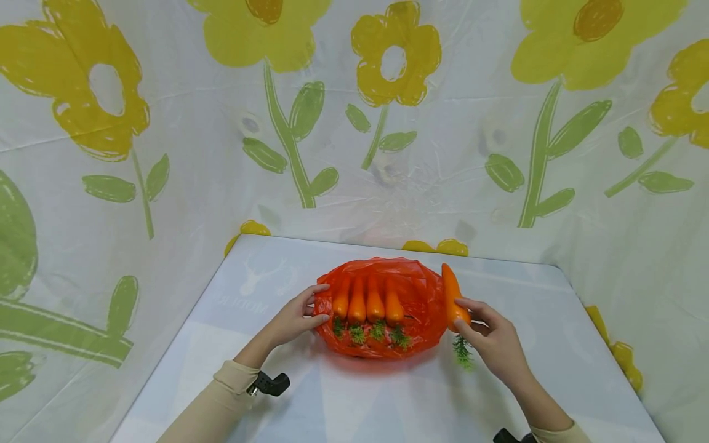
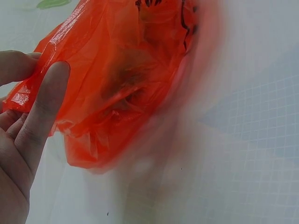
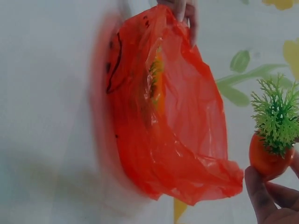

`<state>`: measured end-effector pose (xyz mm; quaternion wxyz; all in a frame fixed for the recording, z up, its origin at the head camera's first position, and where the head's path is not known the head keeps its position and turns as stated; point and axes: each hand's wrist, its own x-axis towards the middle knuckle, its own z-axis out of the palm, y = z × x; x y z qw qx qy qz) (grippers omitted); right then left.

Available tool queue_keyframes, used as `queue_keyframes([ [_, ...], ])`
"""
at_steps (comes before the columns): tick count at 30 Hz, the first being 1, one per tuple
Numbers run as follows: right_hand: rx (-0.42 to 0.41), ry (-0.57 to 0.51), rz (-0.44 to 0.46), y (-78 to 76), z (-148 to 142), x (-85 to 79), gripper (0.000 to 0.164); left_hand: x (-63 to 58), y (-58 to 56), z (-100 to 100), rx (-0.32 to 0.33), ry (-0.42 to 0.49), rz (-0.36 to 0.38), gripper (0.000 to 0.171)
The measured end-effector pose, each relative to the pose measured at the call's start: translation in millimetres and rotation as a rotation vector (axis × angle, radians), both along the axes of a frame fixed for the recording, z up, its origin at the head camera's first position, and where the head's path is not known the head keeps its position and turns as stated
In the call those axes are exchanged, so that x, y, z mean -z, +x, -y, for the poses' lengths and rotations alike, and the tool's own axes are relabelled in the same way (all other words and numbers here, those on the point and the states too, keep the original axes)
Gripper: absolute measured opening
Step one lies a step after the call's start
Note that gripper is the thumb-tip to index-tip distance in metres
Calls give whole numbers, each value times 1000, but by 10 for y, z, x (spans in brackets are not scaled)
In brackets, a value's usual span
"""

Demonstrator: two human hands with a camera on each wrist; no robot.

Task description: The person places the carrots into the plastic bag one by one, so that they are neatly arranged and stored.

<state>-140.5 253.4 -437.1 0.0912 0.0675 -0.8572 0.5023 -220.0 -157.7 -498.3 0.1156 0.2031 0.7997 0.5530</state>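
A red plastic bag (image 1: 418,344) stands with its mouth spread wide on the table. Inside it several orange carrots (image 1: 357,301) lie side by side, their green tops toward the person. My left hand (image 1: 296,317) pinches the bag's left rim between thumb and fingers; the left wrist view shows the thin plastic (image 2: 93,93) drawn into that grip. At the bag's right rim, my right hand (image 1: 493,338) holds one more carrot (image 1: 451,292) between thumb and fingers, its tip pointing away and its leafy green top (image 3: 275,112) hanging below the hand.
The pale table (image 1: 388,406) carries light blue shapes and faint lettering. Behind and around it hangs a white sheet (image 1: 460,147) printed with yellow flowers and green leaves. A black wrist strap device (image 1: 271,384) sits at the left cuff.
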Motion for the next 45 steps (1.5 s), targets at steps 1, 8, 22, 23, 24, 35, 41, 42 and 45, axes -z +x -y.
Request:
queue_keyframes([
  [1,-10,-2,-9,-3,9,2,38,5,-4,0,0,0,-1,67],
  [8,-77,-22,-65,-17,61,35,35,9,0,4,6,10,7,67],
  [22,-115,-31,-8,-21,198,143,34,6,5,12,-5,3,5,68],
  [23,-119,-34,-3,-20,211,149,34,6,5,12,-5,1,8,68],
  [24,-124,-39,5,-20,224,155,34,7,5,14,-3,1,6,68],
  [35,-129,-76,89,-88,335,234,36,18,-1,14,9,13,8,66],
  [41,-109,-43,133,-178,382,304,37,7,2,17,17,19,10,66],
  [42,-103,-35,140,-189,390,313,37,5,3,15,15,17,11,67],
  [45,-85,-5,147,-230,414,337,37,-2,2,12,7,17,15,67],
])
